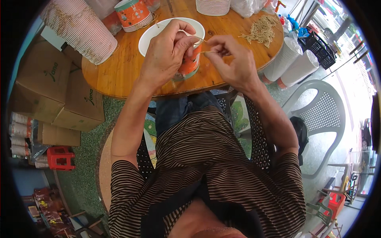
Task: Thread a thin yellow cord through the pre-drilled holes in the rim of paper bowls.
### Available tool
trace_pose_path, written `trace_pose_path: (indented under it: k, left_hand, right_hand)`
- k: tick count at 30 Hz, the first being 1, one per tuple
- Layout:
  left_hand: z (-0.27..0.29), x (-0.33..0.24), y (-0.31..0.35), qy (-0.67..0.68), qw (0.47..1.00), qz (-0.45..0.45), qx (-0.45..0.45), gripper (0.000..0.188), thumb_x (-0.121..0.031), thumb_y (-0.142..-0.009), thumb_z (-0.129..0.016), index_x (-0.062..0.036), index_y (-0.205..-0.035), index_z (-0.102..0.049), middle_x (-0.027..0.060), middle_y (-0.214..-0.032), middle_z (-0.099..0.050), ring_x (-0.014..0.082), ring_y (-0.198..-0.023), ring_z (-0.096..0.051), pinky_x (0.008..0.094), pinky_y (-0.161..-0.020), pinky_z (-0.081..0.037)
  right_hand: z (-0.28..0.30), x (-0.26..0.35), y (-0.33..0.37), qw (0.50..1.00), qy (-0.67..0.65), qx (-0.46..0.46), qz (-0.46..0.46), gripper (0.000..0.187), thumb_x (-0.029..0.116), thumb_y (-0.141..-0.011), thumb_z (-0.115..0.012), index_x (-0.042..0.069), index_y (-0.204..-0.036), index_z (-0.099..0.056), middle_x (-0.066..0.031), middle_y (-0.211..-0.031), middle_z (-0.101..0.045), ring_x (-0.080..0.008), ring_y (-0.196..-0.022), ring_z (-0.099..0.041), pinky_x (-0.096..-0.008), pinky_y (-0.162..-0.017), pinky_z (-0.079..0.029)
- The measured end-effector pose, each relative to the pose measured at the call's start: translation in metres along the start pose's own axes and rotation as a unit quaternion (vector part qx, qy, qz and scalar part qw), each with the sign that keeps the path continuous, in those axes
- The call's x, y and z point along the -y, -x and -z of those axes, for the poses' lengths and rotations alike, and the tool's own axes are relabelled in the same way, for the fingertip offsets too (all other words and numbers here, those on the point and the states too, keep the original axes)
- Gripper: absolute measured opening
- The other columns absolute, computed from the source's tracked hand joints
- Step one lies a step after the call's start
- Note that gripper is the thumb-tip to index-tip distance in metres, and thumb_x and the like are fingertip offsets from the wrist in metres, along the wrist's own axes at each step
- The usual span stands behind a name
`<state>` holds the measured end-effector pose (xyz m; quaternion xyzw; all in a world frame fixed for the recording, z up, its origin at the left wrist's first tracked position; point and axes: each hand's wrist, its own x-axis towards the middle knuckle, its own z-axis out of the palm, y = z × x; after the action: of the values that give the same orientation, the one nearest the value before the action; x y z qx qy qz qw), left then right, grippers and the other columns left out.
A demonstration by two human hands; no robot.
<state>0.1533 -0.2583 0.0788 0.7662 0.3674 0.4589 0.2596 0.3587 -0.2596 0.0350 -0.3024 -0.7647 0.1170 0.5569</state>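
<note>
A thin tan rubber band (203, 45) was stretched between the two hands above the front edge of a round wooden worktop (119, 69). Its long axis ran roughly left to right, drawn taut into a narrow loop. The left hand (164, 55) was curled, its thumb and forefinger pinching one end of the band. The right hand (234, 59) was pressed together at the fingertips, pinching the other end. Beneath the hands stood an orange paper cup (188, 65), just in front of a white round bowl (149, 39). A loose heap of similar bands (262, 29) lay further right on the glossy grained wood, and a ribbed stack of paper cups (81, 27) leaned at the left.
</note>
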Motion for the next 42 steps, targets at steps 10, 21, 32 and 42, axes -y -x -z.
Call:
trace_pose_path:
  k: [10, 21, 32, 42]
  left_hand:
    - [-0.002, 0.000, -0.004, -0.029, 0.999, 0.000, 0.034, 0.015, -0.013, -0.104, -0.061, -0.0022, -0.112, -0.057, 0.0053, -0.069, -0.066, 0.0124, -0.062, -0.062, 0.0307, -0.059, -0.049]
    - [0.006, -0.006, 0.004, -0.025, 0.999, -0.009, 0.031, 0.015, -0.011, -0.094, -0.071, -0.0015, -0.105, -0.074, 0.0097, -0.083, -0.076, 0.0132, -0.073, -0.071, 0.0291, -0.070, -0.056]
    - [0.008, -0.014, 0.001, -0.196, 0.975, -0.092, 0.047, 0.015, -0.004, -0.090, -0.071, -0.0004, -0.104, -0.077, 0.0076, -0.090, -0.078, 0.0147, -0.078, -0.074, 0.0311, -0.070, -0.058]
    - [0.007, 0.000, -0.006, -0.098, 0.995, 0.010, -0.001, 0.015, -0.010, -0.097, -0.068, -0.0001, -0.104, -0.077, 0.0062, -0.083, -0.075, 0.0093, -0.072, -0.070, 0.0259, -0.063, -0.056]
  right_hand:
    - [0.002, 0.012, -0.011, 0.996, 0.036, 0.045, -0.062, 0.024, 0.017, -0.087, -0.080, 0.001, -0.104, -0.073, -0.0081, -0.074, -0.064, -0.0153, -0.059, -0.057, -0.0310, -0.054, -0.045]
    - [0.005, 0.005, -0.009, 0.999, -0.006, 0.028, -0.026, 0.011, 0.010, -0.091, -0.074, 0.000, -0.096, -0.073, -0.0060, -0.074, -0.065, -0.0123, -0.063, -0.056, -0.0293, -0.058, -0.046]
    - [0.032, 0.007, -0.019, 0.990, -0.025, 0.129, 0.048, 0.009, -0.004, -0.086, -0.064, 0.000, -0.094, -0.063, -0.0104, -0.087, -0.065, -0.0229, -0.077, -0.065, -0.0333, -0.071, -0.053]
    - [0.033, 0.005, -0.026, 0.966, 0.034, 0.187, 0.175, 0.012, -0.006, -0.077, -0.061, 0.001, -0.086, -0.065, -0.0106, -0.087, -0.064, -0.0308, -0.083, -0.065, -0.0405, -0.069, -0.052]
